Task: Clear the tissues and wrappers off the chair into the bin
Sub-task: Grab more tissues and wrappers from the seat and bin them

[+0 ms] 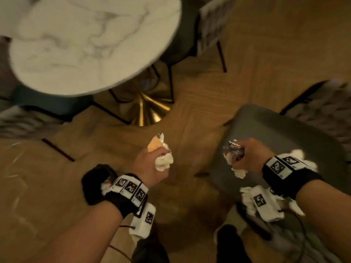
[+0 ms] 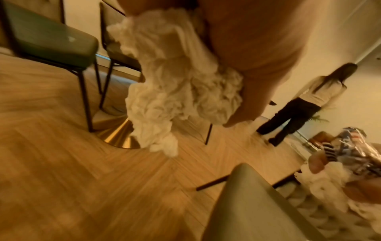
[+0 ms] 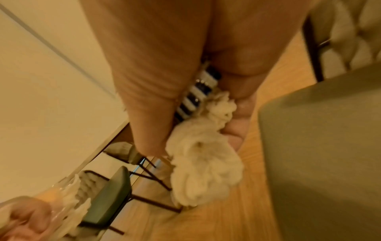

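My left hand (image 1: 152, 164) grips a crumpled white tissue (image 1: 164, 161) (image 2: 175, 84) together with an orange-tinted clear wrapper (image 1: 154, 143), held over the wooden floor left of the chair. My right hand (image 1: 247, 156) grips a blue-striped foil wrapper (image 1: 232, 150) (image 3: 198, 91) and a white tissue (image 1: 239, 172) (image 3: 204, 166), above the front left part of the grey-green chair seat (image 1: 296, 141). More white tissue (image 1: 247, 196) shows under my right wrist, partly hidden by the wristband. No bin is in view.
A round white marble table (image 1: 91, 40) on a gold base (image 1: 150, 111) stands ahead to the left, with black-legged chairs (image 2: 47, 40) around it. A quilted chair back (image 1: 326, 111) rises at the right. A person (image 2: 305, 101) stands farther off on the herringbone floor.
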{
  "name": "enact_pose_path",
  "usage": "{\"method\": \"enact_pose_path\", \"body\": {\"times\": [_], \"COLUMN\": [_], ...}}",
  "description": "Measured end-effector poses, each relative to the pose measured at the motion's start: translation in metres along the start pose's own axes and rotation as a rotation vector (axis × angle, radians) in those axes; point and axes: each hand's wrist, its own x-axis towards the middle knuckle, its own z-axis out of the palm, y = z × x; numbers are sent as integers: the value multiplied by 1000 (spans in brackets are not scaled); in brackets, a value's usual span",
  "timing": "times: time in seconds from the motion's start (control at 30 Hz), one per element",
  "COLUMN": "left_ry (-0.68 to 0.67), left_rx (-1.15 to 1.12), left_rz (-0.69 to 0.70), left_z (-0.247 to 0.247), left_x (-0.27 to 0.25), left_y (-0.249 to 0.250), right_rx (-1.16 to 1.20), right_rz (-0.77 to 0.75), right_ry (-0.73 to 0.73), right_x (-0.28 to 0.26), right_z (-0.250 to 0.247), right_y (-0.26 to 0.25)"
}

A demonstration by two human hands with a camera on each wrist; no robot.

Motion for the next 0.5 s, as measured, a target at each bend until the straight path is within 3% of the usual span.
{"method": "enact_pose_path", "body": {"times": [0.13, 0.27, 0.37, 0.5], "left_ry": [35, 71, 98, 118], "left_rx": [-44, -85, -131, -188], "left_rz": [-77, -206, -290, -349], "left_z": [-58, -98, -116, -117], "left_x": [-49, -91, -102, -95], "left_y": [-116, -228, -298, -379], "right_rx": [18, 43, 48, 61], "right_rz": [-7, 2, -71, -84], "right_ry": [-17, -172, -252, -330], "right_x": [0, 0, 11, 30], "right_z": [92, 185, 250, 318], "right_y": [-108, -198, -238, -254]}}
